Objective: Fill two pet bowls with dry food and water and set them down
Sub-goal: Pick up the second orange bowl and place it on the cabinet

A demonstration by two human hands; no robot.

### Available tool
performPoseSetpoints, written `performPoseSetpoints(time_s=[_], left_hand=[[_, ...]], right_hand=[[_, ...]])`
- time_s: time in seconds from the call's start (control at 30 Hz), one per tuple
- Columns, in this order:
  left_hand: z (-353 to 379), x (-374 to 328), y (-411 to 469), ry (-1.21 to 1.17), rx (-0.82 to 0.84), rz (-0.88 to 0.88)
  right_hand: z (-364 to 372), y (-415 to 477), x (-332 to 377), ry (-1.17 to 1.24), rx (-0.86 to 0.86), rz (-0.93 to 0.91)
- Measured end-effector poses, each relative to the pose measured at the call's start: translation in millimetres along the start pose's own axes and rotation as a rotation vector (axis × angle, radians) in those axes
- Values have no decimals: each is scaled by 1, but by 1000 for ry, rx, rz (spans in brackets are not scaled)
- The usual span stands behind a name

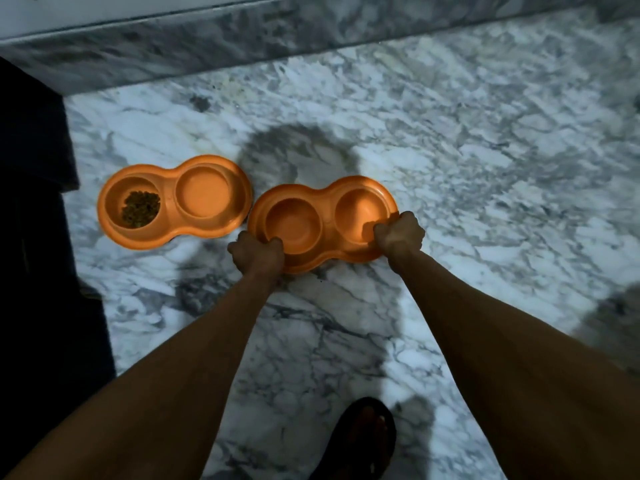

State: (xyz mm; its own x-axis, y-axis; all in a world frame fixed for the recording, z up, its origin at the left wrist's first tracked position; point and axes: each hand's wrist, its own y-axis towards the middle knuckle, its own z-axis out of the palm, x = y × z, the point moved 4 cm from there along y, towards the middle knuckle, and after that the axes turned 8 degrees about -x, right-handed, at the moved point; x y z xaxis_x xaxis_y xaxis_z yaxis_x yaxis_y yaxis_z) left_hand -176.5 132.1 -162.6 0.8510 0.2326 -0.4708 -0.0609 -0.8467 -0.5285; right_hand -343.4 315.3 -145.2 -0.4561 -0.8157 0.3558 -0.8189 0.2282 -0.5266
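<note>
Two orange double pet bowls are on the marble floor. The left bowl point(171, 233) lies flat, with brown dry food point(141, 208) in its left well and nothing visible in its right well. The right bowl point(327, 202) is tilted, its near rim gripped by both hands. My left hand point(258, 252) holds the near left rim with the thumb inside the left well. My right hand point(400, 233) grips the near right rim, thumb in the right well. I see no food in either well of this bowl.
White and grey marble floor point(467, 168) spreads all around. A marble skirting and wall point(242, 39) run along the far side. Dark furniture point(38, 202) stands at the left, close to the left bowl. My foot in a dark sandal point(360, 438) is at the bottom.
</note>
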Motion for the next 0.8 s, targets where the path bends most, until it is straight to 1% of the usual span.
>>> performPoseSetpoints(time_s=[0.13, 0.3, 0.47, 0.6, 0.73, 0.8], left_hand=[[-35, -12, -27, -1, -24, 9], [-112, -73, -75, -120, -22, 13], [-236, -166, -138, -193, -69, 69], [-348, -241, -198, -263, -127, 100], [-449, -283, -262, -343, -149, 122], [-495, -302, -289, -403, -140, 143]], right_hand=[[-32, -28, 2, 37, 4, 1], [-118, -78, 54, 122, -15, -42], [-229, -158, 134, 261, 24, -27], [-337, -237, 208, 370, 42, -72], [-431, -320, 255, 407, 39, -91], [-471, -360, 274, 427, 41, -132]])
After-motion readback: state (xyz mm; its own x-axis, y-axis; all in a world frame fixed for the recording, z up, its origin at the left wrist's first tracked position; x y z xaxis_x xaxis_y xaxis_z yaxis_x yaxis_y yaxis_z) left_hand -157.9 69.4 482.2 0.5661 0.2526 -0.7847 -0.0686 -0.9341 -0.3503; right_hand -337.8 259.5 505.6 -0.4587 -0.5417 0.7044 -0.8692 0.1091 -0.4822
